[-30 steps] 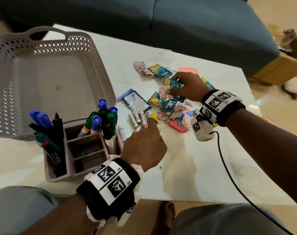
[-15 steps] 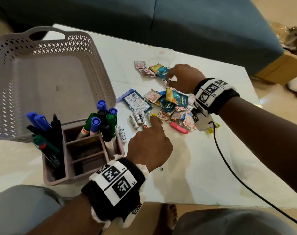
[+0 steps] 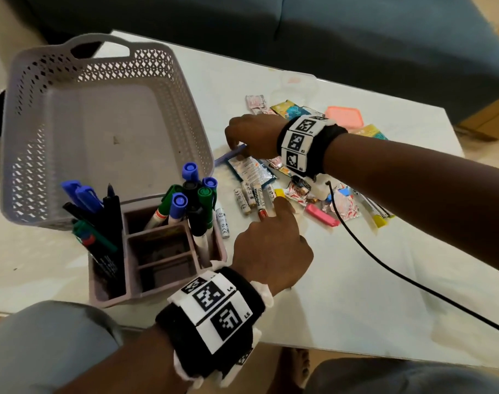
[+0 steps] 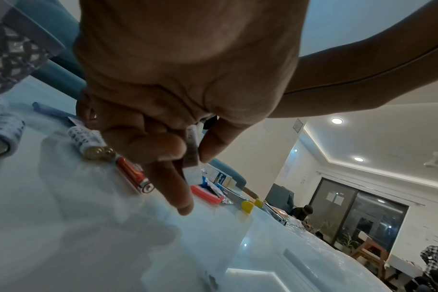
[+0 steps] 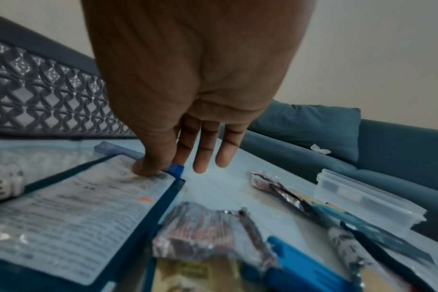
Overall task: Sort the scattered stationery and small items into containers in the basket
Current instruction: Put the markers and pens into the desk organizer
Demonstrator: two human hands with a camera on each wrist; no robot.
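My right hand (image 3: 251, 135) reaches left over the packets. Its thumb and forefinger pinch the blue end of a lilac stick (image 3: 231, 153) lying beside the grey basket (image 3: 151, 49); the right wrist view shows that blue end (image 5: 175, 170) with the other fingers straight. My left hand (image 3: 271, 245) hovers by the row of white batteries (image 3: 249, 196), forefinger pointing down next to a red battery (image 3: 262, 214). In the left wrist view the thumb and curled fingers pinch a thin whitish stick (image 4: 191, 146) that looks like a battery.
A grey organizer (image 3: 160, 231) holding several markers stands in front of the basket. A blue packet (image 3: 249, 172), sweets, a pink bar (image 3: 321, 218) and a coral lid (image 3: 344, 116) litter the white table. A black cable (image 3: 385, 268) trails right. A blue sofa (image 3: 328, 38) stands behind.
My right hand has swept left from the far packets to the lilac stick by the basket. The left hand has stayed beside the batteries.
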